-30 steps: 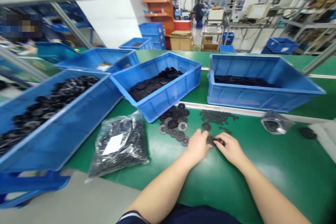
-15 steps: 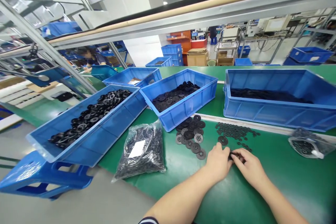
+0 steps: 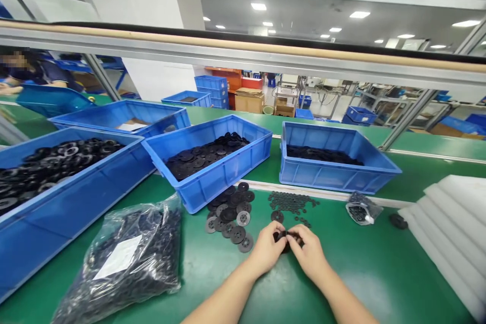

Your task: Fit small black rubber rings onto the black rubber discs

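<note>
My left hand (image 3: pixel 266 248) and my right hand (image 3: pixel 309 253) meet over the green table, fingers closed on a small black round part (image 3: pixel 281 236) that they mostly hide. Just beyond my fingertips lies a single black disc (image 3: pixel 277 216). Farther off, many small black rings (image 3: pixel 290 202) are spread on the table, with a few loose ones (image 3: pixel 302 221) nearer. To the left of my left hand is an overlapping group of flat black discs (image 3: pixel 238 234), each with a hole pattern at its centre.
Blue bins of black parts (image 3: pixel 224 172) (image 3: pixel 334 176) stand along the back, another bin (image 3: pixel 114 200) at left. A clear bag of black parts (image 3: pixel 140 258) lies front left. A small bag (image 3: pixel 362 208), a black part (image 3: pixel 398 221) and white foam sheets (image 3: pixel 451 233) are at right.
The view has swung right and levelled, bringing the foam sheets into sight. Both hands stay together on the black part, with their fingers slightly shifted around it.
</note>
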The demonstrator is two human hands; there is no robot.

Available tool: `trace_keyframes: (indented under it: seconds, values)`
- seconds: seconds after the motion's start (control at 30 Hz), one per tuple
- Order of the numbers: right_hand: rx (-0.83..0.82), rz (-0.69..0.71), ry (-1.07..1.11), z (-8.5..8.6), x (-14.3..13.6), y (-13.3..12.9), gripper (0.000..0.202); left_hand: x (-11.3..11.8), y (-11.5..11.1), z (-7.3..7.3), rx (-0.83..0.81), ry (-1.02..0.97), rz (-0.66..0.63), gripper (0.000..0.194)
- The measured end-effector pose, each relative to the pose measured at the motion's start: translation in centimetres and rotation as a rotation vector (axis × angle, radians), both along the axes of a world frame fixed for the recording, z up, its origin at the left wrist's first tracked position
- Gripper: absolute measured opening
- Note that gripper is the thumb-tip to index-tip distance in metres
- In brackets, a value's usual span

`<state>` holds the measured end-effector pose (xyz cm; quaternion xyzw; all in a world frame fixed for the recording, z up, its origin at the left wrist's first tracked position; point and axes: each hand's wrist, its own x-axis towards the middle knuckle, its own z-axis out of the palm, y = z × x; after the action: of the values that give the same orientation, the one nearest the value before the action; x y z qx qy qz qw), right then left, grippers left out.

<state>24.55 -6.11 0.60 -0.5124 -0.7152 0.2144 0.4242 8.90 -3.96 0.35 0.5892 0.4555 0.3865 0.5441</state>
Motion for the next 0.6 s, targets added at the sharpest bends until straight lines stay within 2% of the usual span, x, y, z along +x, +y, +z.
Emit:
trace_keyframes:
  seconds: [0.1,0.2,0.43,0.6]
  values:
    - [0.011,0.017,-0.032,0.1,0.1,0.0,0.016,0.6,-0.1,-0.7,-0.178,-0.17,0.018,0.031]
    - [0.02,0.049,-0.109,0.2,0.2,-0.2,0.014,0.9,0.0,-1.3,-0.225,-0.248,0.058,0.042]
    - [0.021,0.038,-0.27,0.3,0.2,-0.4,0.018,1.1,0.1,-1.3,-0.266,-0.269,0.12,0.047]
    - [-0.048,0.066,-0.201,0.5,0.3,-0.3,0.025,0.9,0.1,-0.5,-0.304,-0.295,0.112,0.046]
